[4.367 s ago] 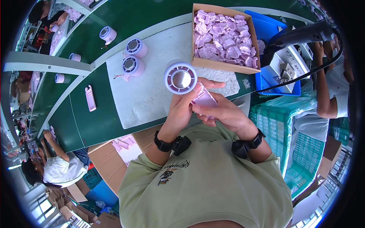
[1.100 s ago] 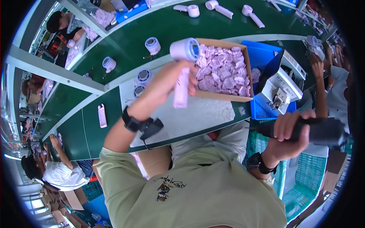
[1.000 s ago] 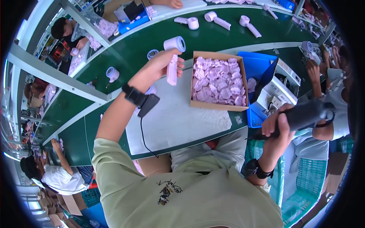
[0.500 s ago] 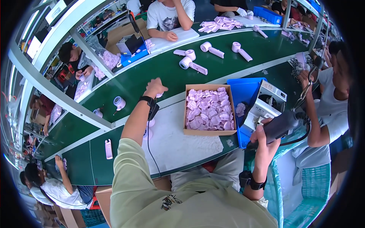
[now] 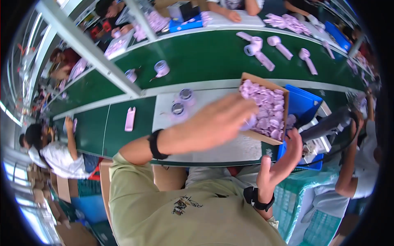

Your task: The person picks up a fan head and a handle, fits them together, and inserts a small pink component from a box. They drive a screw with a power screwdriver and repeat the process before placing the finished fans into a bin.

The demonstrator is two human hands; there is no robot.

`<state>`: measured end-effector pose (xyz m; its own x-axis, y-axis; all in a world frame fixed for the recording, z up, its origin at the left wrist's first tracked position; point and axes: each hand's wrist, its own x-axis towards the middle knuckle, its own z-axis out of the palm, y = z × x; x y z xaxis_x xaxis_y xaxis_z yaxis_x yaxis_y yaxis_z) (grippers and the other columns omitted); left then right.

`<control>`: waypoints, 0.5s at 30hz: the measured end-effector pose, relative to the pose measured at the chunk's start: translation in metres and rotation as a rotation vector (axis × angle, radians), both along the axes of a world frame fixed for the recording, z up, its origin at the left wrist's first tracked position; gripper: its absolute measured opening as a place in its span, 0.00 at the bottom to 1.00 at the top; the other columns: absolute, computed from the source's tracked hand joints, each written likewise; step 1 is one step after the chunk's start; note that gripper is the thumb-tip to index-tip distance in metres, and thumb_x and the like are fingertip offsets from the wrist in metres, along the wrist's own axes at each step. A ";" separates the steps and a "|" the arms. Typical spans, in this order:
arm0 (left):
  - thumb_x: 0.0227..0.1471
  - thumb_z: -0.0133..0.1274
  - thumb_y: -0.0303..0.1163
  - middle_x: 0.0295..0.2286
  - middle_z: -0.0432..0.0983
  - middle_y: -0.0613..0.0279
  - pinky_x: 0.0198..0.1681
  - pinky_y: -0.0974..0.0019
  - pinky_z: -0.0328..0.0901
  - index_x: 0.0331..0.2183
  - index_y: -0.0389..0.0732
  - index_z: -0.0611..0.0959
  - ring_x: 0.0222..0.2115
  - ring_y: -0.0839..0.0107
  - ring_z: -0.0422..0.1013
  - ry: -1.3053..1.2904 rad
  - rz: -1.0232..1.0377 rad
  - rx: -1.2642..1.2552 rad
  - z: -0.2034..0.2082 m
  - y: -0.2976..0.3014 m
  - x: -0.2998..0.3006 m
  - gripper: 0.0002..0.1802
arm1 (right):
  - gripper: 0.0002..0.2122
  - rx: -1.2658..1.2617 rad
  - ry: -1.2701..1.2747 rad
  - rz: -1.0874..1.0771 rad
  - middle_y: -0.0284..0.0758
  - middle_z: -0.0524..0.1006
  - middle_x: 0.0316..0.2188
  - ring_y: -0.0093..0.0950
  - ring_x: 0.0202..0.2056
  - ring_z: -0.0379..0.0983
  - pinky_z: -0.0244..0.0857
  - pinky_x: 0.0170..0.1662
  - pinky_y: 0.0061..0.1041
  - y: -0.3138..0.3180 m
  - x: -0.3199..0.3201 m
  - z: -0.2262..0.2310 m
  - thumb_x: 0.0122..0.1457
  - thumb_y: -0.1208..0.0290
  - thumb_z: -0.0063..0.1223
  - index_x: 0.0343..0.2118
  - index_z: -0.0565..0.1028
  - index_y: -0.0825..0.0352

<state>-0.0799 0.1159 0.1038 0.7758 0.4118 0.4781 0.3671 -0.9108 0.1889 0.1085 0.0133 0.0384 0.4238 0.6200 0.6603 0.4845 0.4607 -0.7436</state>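
My left hand [image 5: 217, 121] reaches across the white work mat and is smeared by motion. Below its fingertips shows a rounded lilac plastic part [image 5: 249, 123], partly hidden, at the near left side of a cardboard box [image 5: 286, 119] full of small lilac plastic pieces [image 5: 262, 107]. My right hand [image 5: 283, 160] is raised near the mat's right end, thumb and fingers apart, with nothing in it. Just beyond its fingertips is a black handheld tool [image 5: 330, 125] with a cable. Two round lilac housings [image 5: 186, 96] with dark centres stand on the mat.
A blue bin [image 5: 303, 99] and a silver-grey device [image 5: 316, 145] stand right of the box. Lilac handle-shaped pieces and round heads lie on the green belt [image 5: 201, 57]. A flat lilac piece [image 5: 130, 119] lies left of the mat. A slanted metal post [image 5: 92, 51] crosses the left. Co-workers sit around.
My left hand has come from the belt back toward the box with a lilac part. My right hand has let go of the black tool. The view has shifted, uncovering the two housings.
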 end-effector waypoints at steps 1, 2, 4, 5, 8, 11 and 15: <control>0.38 0.61 0.24 0.51 0.66 0.52 0.49 0.59 0.67 0.50 0.34 0.71 0.48 0.57 0.68 0.037 -0.025 0.114 -0.008 -0.022 0.001 0.34 | 0.31 -0.128 0.074 0.226 0.45 0.73 0.48 0.30 0.52 0.68 0.58 0.58 0.33 0.000 -0.010 -0.002 0.52 0.71 0.62 0.56 0.62 0.76; 0.38 0.61 0.24 0.51 0.66 0.52 0.49 0.59 0.67 0.50 0.34 0.71 0.48 0.57 0.68 0.043 0.037 0.101 -0.015 -0.037 -0.002 0.34 | 0.31 -0.142 0.074 0.288 0.45 0.73 0.48 0.30 0.52 0.68 0.58 0.58 0.33 -0.001 -0.016 -0.007 0.52 0.71 0.62 0.56 0.62 0.76; 0.43 0.60 0.25 0.56 0.61 0.50 0.50 0.59 0.67 0.53 0.30 0.68 0.48 0.56 0.67 -0.028 0.079 0.006 -0.020 -0.056 -0.005 0.34 | 0.30 -0.422 0.151 0.461 0.46 0.74 0.47 0.31 0.50 0.70 0.59 0.57 0.32 -0.001 -0.014 -0.014 0.53 0.68 0.61 0.56 0.63 0.78; 0.43 0.60 0.25 0.56 0.61 0.50 0.50 0.59 0.67 0.53 0.30 0.68 0.48 0.56 0.67 -0.027 0.122 0.003 -0.029 -0.065 -0.003 0.34 | 0.30 -0.561 0.182 0.538 0.46 0.74 0.47 0.32 0.50 0.71 0.60 0.57 0.31 0.002 -0.016 -0.017 0.53 0.67 0.60 0.56 0.63 0.78; 0.50 0.56 0.26 0.49 0.70 0.52 0.40 0.64 0.71 0.56 0.35 0.68 0.38 0.62 0.74 -0.562 0.407 -0.289 -0.064 -0.081 -0.005 0.30 | 0.29 -0.505 0.348 0.634 0.46 0.75 0.45 0.31 0.48 0.72 0.61 0.55 0.30 0.011 -0.030 -0.022 0.54 0.65 0.60 0.55 0.65 0.80; 0.54 0.53 0.25 0.40 0.76 0.55 0.33 0.68 0.70 0.55 0.38 0.71 0.29 0.68 0.75 -0.486 0.408 -0.799 -0.066 -0.092 -0.032 0.25 | 0.29 -0.477 0.450 0.678 0.45 0.76 0.45 0.31 0.48 0.73 0.62 0.54 0.29 0.014 -0.032 -0.031 0.55 0.64 0.59 0.54 0.66 0.80; 0.57 0.50 0.25 0.28 0.80 0.59 0.24 0.71 0.68 0.51 0.41 0.76 0.19 0.76 0.72 -0.457 0.293 -0.982 -0.067 -0.093 -0.074 0.19 | 0.29 -0.457 0.480 0.686 0.45 0.75 0.47 0.30 0.48 0.72 0.62 0.54 0.28 0.016 -0.027 -0.039 0.56 0.62 0.58 0.54 0.67 0.80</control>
<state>-0.1539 0.0226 0.0365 0.4223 0.9044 0.0610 0.2552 -0.1832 0.9494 0.0815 0.0298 -0.0003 0.0342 0.9892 0.1427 -0.1868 0.1466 -0.9714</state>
